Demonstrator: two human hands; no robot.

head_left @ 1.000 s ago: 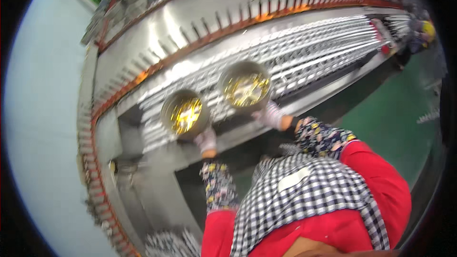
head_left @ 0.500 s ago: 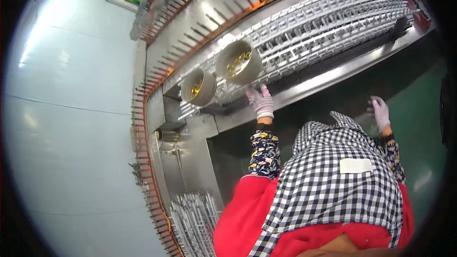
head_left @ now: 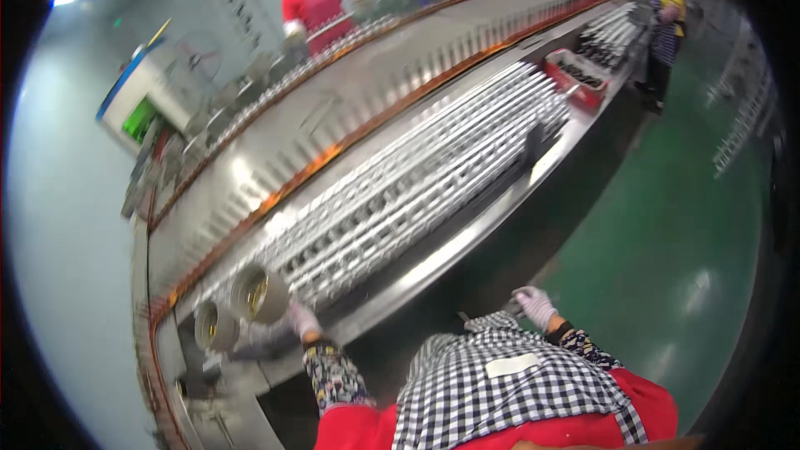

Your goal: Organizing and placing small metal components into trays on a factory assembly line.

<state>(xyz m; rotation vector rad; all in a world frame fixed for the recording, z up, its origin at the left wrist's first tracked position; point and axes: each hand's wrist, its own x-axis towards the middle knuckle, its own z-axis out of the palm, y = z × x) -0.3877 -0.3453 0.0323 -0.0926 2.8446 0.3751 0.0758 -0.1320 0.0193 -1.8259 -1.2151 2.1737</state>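
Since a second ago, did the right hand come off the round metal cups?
Yes. The right hand has left the two round metal cups and now sits low near the checked apron, away from the conveyor's front edge. The left hand is beside the cups.

Two round metal cans lie on their sides at the near left end of my work line, open mouths facing me, gold glinting inside. The larger can (head_left: 260, 292) sits just right of the smaller can (head_left: 215, 327), touching it.

Left hand (head_left: 304, 319): fingers blurred, grip on cup (head_left: 260, 293) unclear. Right hand (head_left: 534, 306): contents too small to tell. Red crate (head_left: 575, 81): contents indistinct.
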